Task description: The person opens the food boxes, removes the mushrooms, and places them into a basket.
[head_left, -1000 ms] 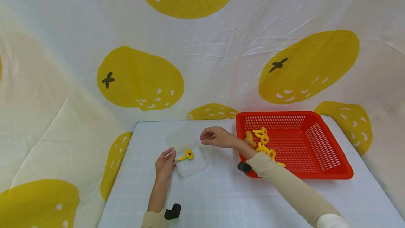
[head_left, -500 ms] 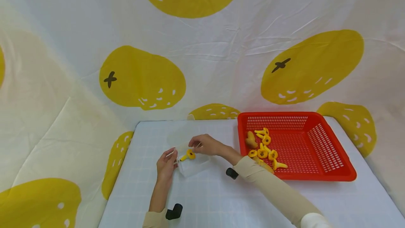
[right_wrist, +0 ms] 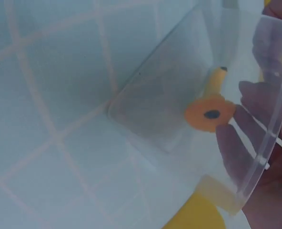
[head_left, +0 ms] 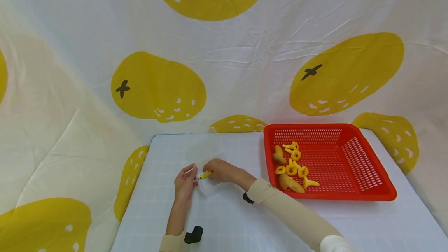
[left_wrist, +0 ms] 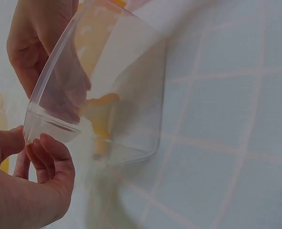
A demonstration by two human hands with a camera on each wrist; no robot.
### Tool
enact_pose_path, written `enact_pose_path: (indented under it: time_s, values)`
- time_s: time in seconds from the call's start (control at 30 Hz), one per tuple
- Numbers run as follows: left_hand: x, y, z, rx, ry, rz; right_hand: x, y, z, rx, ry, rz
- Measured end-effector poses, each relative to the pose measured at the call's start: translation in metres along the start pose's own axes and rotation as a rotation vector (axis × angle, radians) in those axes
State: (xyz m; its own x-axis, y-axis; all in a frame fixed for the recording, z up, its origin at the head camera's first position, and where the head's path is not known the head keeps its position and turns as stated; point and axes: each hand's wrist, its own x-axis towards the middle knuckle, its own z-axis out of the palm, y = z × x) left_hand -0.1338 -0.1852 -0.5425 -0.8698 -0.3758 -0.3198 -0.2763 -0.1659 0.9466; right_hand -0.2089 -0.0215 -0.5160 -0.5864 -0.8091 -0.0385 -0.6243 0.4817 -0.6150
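Observation:
My left hand pinches the left edge of a clear plastic box, thumb on one side and fingers on the other. Inside the box lies a yellow chanterelle mushroom with a round cap and a dark spot in its middle. My right hand reaches into the box from the right, and its thumb and fingertips pinch the edge of the cap. The stem points toward the left-hand side of the box. In the head view my right hand hides part of the cap.
A red perforated basket stands to the right. Several yellow mushrooms and brown ginger-like pieces lie along its left side. A clear lid is spread behind the box. The table cloth is pale and checked.
My right hand has moved left and down from above the box's right side into the box, onto the mushroom. My left hand keeps its hold on the box edge.

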Motion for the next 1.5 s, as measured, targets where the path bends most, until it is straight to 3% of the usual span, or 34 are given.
enact_pose_path:
  time_s: [0.37, 0.53, 0.73, 1.0, 1.33, 1.5]
  values:
    - [-0.001, -0.002, 0.004, -0.019, 0.004, 0.027, 0.005, -0.01, 0.012, -0.457, 0.017, -0.054]
    - [-0.001, -0.004, 0.005, -0.011, -0.001, 0.02, 0.0, -0.012, 0.011, -0.534, 0.046, -0.075]
    - [0.0, -0.006, 0.006, -0.022, 0.009, 0.025, -0.005, -0.014, 0.006, -0.424, -0.036, 0.047]
    - [0.002, -0.007, 0.004, -0.023, 0.003, 0.028, -0.007, -0.008, -0.003, -0.309, -0.078, 0.055]
    - [0.003, -0.005, 0.0, 0.008, 0.007, 0.013, -0.019, -0.006, -0.032, -0.087, 0.018, -0.047]
    - [0.003, -0.005, -0.001, 0.007, 0.007, 0.021, -0.027, -0.003, -0.046, 0.054, 0.034, -0.017]
